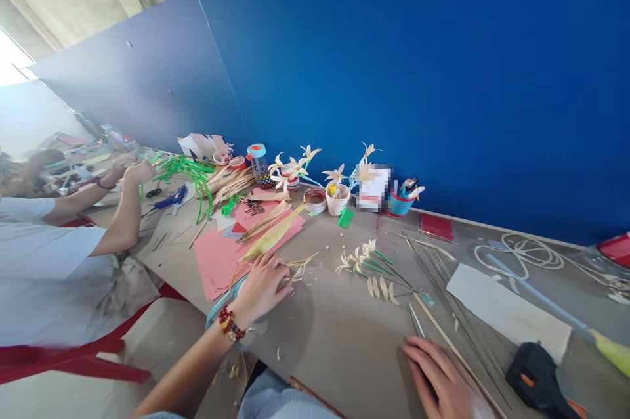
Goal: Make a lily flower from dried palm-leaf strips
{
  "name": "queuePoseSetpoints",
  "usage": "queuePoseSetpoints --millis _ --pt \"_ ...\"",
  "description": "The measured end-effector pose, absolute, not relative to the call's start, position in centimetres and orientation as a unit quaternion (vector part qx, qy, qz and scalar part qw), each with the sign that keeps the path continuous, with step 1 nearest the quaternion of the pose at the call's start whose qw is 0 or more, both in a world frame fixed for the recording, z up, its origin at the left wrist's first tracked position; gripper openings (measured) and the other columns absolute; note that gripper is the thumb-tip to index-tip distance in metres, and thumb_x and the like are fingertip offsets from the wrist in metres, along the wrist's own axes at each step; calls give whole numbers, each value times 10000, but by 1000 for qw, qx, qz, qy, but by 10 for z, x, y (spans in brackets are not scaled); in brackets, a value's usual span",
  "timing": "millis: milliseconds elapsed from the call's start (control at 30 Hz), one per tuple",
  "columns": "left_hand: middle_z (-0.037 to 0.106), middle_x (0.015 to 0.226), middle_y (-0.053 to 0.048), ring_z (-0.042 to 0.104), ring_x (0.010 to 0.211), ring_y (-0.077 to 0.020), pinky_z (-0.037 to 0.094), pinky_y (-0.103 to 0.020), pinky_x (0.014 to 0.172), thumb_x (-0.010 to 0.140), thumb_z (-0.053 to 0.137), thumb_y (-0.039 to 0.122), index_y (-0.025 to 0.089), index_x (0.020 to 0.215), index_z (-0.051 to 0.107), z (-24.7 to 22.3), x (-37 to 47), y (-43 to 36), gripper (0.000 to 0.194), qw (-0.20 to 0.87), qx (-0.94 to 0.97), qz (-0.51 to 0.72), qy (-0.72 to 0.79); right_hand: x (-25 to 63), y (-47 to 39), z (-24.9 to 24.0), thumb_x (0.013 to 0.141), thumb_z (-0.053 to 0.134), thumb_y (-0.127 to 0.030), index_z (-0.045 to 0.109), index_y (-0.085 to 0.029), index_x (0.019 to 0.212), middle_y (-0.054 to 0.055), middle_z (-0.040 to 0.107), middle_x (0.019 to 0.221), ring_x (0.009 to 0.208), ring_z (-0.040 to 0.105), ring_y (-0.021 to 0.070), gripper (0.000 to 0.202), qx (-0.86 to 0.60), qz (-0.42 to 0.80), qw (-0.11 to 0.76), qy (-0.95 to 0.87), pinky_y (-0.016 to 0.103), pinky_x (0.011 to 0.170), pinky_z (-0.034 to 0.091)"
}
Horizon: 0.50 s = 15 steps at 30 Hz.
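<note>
My left hand, with a red bead bracelet at the wrist, rests on the table beside dried husk strips and pink paper; its fingers are slightly curled and apart. My right hand lies flat at the lower right, fingers extended, just below a pointed metal tool. Between and beyond my hands are small cream flowers on green stems and several loose petals. Long thin sticks run diagonally beside my right hand.
A black glue gun and a white sheet lie at right. Flower pots, a jar and a blue cup line the blue partition. Another person's arms reach over the table at left.
</note>
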<state>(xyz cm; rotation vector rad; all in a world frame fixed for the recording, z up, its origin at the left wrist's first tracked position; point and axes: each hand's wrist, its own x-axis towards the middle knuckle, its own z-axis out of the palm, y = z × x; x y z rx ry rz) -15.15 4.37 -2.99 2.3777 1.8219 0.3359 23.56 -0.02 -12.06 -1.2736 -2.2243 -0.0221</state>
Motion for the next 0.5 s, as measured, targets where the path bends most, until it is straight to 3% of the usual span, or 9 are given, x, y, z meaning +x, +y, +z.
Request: queuePoseSetpoints --millis 267,500 --pt "644 875 -66 573 896 -247 451 -407 857 909 537 208 205 819 611 -37 -146 54 116 22 792 104 601 229 2 -119 953 461 -419 717 -267 990 79 735 1059 909 713 263 300 -484 -4 300 -822 386 779 577" --pt "678 916 -60 601 920 -245 468 -389 863 934 431 177 230 891 630 -30 -172 69 210 -4 778 186 600 218 -5 -91 951 484 -323 716 -260 942 78 735 1019 901 721 239 240 -517 31 293 -804 361 771 601"
